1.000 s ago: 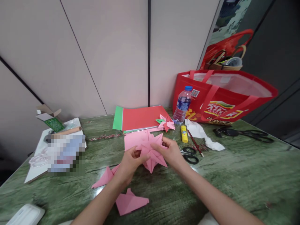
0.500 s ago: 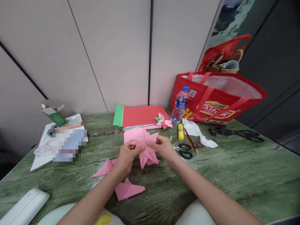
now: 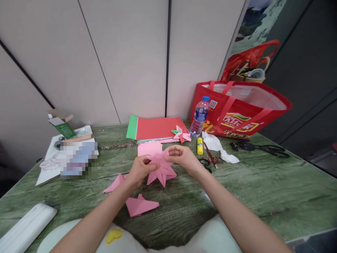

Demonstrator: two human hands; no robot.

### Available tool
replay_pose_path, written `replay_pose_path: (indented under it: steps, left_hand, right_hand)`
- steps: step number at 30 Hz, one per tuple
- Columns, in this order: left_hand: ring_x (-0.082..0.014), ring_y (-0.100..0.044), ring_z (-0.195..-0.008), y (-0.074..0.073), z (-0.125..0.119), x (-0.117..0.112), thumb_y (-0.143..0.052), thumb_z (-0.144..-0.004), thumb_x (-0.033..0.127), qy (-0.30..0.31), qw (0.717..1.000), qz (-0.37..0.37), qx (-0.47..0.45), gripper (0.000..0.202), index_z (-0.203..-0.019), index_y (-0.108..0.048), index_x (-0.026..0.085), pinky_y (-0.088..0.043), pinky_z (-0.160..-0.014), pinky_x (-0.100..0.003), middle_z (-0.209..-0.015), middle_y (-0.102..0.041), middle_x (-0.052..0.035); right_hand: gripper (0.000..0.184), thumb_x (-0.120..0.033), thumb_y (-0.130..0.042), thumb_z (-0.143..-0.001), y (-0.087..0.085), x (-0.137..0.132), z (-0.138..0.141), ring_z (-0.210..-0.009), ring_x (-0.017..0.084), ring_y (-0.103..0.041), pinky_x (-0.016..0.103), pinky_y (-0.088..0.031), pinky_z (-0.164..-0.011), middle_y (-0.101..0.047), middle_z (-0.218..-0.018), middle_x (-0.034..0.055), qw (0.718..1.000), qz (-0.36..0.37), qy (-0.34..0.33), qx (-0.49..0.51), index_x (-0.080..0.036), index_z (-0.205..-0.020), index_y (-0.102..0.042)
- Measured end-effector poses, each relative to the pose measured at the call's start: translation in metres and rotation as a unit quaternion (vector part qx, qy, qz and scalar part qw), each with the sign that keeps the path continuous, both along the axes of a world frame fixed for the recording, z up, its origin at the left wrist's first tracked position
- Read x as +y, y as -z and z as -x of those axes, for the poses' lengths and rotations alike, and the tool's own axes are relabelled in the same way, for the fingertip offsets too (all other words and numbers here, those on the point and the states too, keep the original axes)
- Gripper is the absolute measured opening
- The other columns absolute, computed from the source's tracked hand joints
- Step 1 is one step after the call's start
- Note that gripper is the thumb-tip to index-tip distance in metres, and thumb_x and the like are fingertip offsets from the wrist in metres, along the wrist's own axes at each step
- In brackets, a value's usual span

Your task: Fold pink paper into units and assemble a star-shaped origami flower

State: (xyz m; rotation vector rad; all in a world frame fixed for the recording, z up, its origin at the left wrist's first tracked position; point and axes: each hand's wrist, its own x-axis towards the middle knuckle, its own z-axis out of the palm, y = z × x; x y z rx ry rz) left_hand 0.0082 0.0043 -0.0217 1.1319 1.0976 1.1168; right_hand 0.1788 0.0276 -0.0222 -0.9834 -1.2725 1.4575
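Note:
A pink origami star [image 3: 162,172] with several points is held up between my two hands, above the green table. My left hand [image 3: 140,170] is closed on its left side, thumb across the front. At its upper right, my right hand [image 3: 181,158] pinches one of the points between thumb and fingers. Two folded pink paper pieces lie on the table: one [image 3: 140,205] below my left hand, another [image 3: 116,184] partly hidden by my left forearm. Behind the star rests pink paper [image 3: 149,148]. A finished-looking pink, red and green paper star [image 3: 181,134] sits further back.
Red and green paper sheets [image 3: 159,127] lie by the wall. To the right are a water bottle [image 3: 200,117], a glue stick [image 3: 200,146], scissors [image 3: 205,162], tissue [image 3: 217,146] and a red bag [image 3: 237,112]. A white board [image 3: 50,170] with small items is on the left.
The pink star has turned slightly in my hands. My right hand has moved up along its edge to an upper right point, and its fingers have shifted their hold.

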Motion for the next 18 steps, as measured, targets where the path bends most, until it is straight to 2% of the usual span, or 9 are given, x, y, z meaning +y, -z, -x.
replay_pose_path:
  steps: [4, 6, 14, 16, 18]
  left_hand:
    - [-0.0137, -0.059, -0.062, 0.001, 0.001, -0.002, -0.072, -0.057, 0.019, 0.047, 0.998, -0.01, 0.03, 0.019, -0.074, -0.068, 0.012, -0.044, -0.06, -0.023, -0.072, -0.069, -0.0027]
    - [-0.0154, -0.061, -0.065, 0.001, 0.001, -0.002, -0.073, -0.058, 0.022, 0.066, 0.997, -0.009, 0.025, 0.021, -0.076, -0.068, 0.012, -0.045, -0.062, -0.025, -0.074, -0.069, -0.0041]
    - [-0.0186, -0.062, -0.067, 0.0, 0.001, 0.0, -0.073, -0.058, 0.029, 0.09, 0.996, 0.023, -0.005, 0.028, -0.079, -0.068, 0.011, -0.047, -0.066, -0.029, -0.075, -0.07, -0.0069]
    - [-0.018, -0.062, -0.069, -0.001, 0.002, 0.002, -0.07, -0.062, 0.033, 0.08, 0.997, 0.017, 0.01, 0.03, -0.083, -0.067, 0.012, -0.046, -0.067, -0.029, -0.078, -0.07, -0.0076]
    - [-0.0183, -0.062, -0.073, 0.0, 0.003, 0.005, -0.065, -0.068, 0.036, 0.05, 0.998, -0.011, 0.039, 0.031, -0.089, -0.065, 0.013, -0.047, -0.068, -0.029, -0.083, -0.069, -0.0083]
  right_hand:
    - [0.041, -0.027, -0.078, -0.044, 0.001, -0.004, 0.005, -0.067, 0.015, -0.061, 0.029, -0.048, -0.066, -0.067, -0.071, 0.0015, 0.997, -0.007, -0.074, -0.011, -0.013, -0.079, -0.062]
    - [0.04, -0.028, -0.078, -0.043, 0.003, -0.006, 0.009, -0.069, 0.017, -0.062, 0.031, -0.048, -0.069, -0.068, -0.072, 0.0031, 0.996, -0.01, -0.085, -0.025, -0.011, -0.076, -0.064]
    - [0.036, -0.026, -0.077, -0.045, 0.008, -0.001, 0.005, -0.064, 0.018, -0.06, 0.029, -0.048, -0.061, -0.069, -0.073, 0.0039, 0.995, -0.009, -0.075, -0.064, -0.009, -0.076, -0.067]
    - [0.034, -0.024, -0.077, -0.044, 0.008, 0.005, -0.002, -0.061, 0.017, -0.059, 0.028, -0.047, -0.059, -0.068, -0.069, 0.0035, 0.997, -0.01, -0.052, -0.064, -0.009, -0.073, -0.067]
    - [0.034, -0.024, -0.078, -0.042, 0.006, 0.011, -0.011, -0.056, 0.015, -0.058, 0.027, -0.046, -0.055, -0.067, -0.067, 0.0034, 0.998, -0.01, 0.012, -0.061, -0.009, -0.07, -0.066]
